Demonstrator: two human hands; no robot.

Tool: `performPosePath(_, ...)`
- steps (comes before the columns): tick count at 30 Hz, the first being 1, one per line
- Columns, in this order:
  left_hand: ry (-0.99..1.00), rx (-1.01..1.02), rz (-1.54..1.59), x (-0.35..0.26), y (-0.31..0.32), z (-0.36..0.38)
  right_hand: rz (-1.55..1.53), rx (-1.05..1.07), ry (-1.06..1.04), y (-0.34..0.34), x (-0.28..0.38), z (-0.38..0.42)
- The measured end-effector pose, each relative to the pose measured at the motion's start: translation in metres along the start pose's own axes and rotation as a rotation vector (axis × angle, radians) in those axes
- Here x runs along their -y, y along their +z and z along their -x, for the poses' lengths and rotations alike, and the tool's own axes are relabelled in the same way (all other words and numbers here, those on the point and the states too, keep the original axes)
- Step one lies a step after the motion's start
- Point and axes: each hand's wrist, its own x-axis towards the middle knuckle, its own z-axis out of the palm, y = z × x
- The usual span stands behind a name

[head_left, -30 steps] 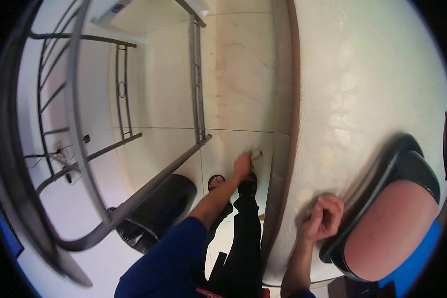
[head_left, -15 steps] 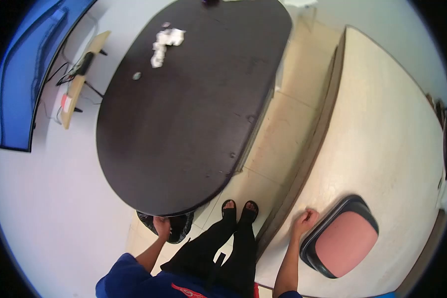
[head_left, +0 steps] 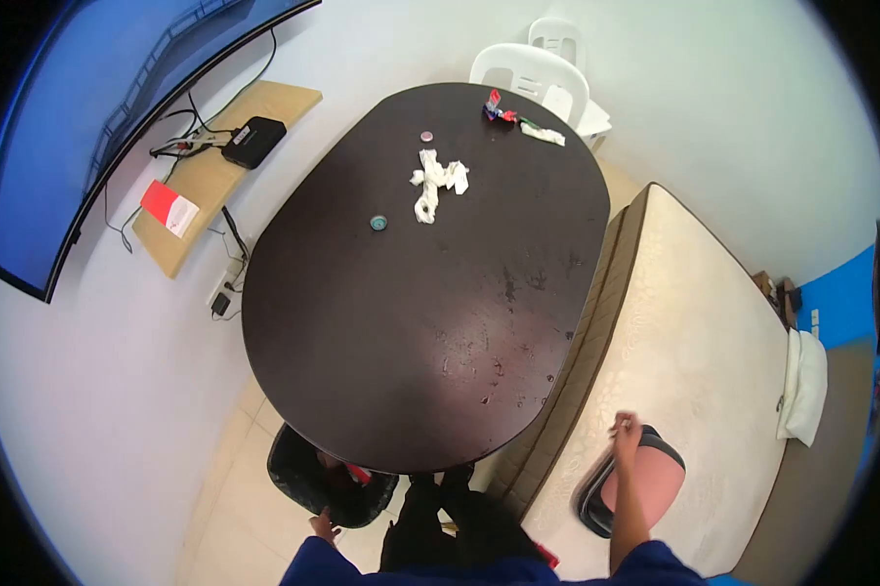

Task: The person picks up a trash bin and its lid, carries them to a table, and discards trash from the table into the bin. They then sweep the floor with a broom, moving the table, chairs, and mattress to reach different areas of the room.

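Observation:
My left hand is beside the near rim of a black-lined bin, its fingers apart and nothing visible in them. Red and dark items show inside the bin, which is partly hidden under the table edge. My right hand hovers by the far edge of a pink and black padded seat. Its fingers are curled and slightly blurred, with no object that I can make out. In front of me stands a dark oval table, with wet spots near its right edge.
Crumpled white tissue, a blue-green round lid, a small pink cap and a colourful wrapper lie on the table. White chairs stand behind it. A mattress borders the right; a shelf the left.
My left hand has shifted from over the bin to its near rim. Red now shows inside the bin. My right hand has moved over the seat's edge. My view has tilted up.

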Motion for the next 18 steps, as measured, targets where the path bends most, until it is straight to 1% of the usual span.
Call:
performPosePath(2,0.354,0.035,0.264,0.020,0.024,-0.042,-0.016,-0.075,-0.117,0.011,0.069,-0.037)
performPosePath(3,0.265,-0.112,0.212,0.016,0.031,-0.036,0.002,-0.066,-0.194,0.019,0.100,-0.058)
performPosePath(6,0.166,-0.051,0.264,0.004,0.049,-0.030,0.074,0.016,-0.427,0.059,0.178,-0.120)
performPosePath(8,0.184,-0.024,0.339,-0.012,0.058,0.003,0.245,0.066,-0.600,0.097,0.230,-0.156)
performPosePath(10,0.200,0.005,0.381,-0.017,0.072,0.000,0.339,0.171,-0.811,0.135,0.283,-0.190)
performPosePath(11,0.222,-0.006,0.307,-0.017,0.073,-0.002,0.285,0.220,-0.795,0.152,0.303,-0.209)
performPosePath(12,0.222,-0.029,0.333,-0.015,0.075,0.013,0.229,0.264,-0.783,0.170,0.321,-0.233)
performPosePath(14,0.236,-0.064,0.384,-0.019,0.073,0.047,0.298,0.243,-0.900,0.202,0.346,-0.292)
performPosePath(16,0.244,-0.089,0.519,-0.009,0.067,0.079,0.259,0.253,-0.965,0.238,0.356,-0.359)
performPosePath(18,0.236,-0.160,0.556,-0.002,0.063,0.110,0.273,0.216,-0.908,0.272,0.365,-0.407)
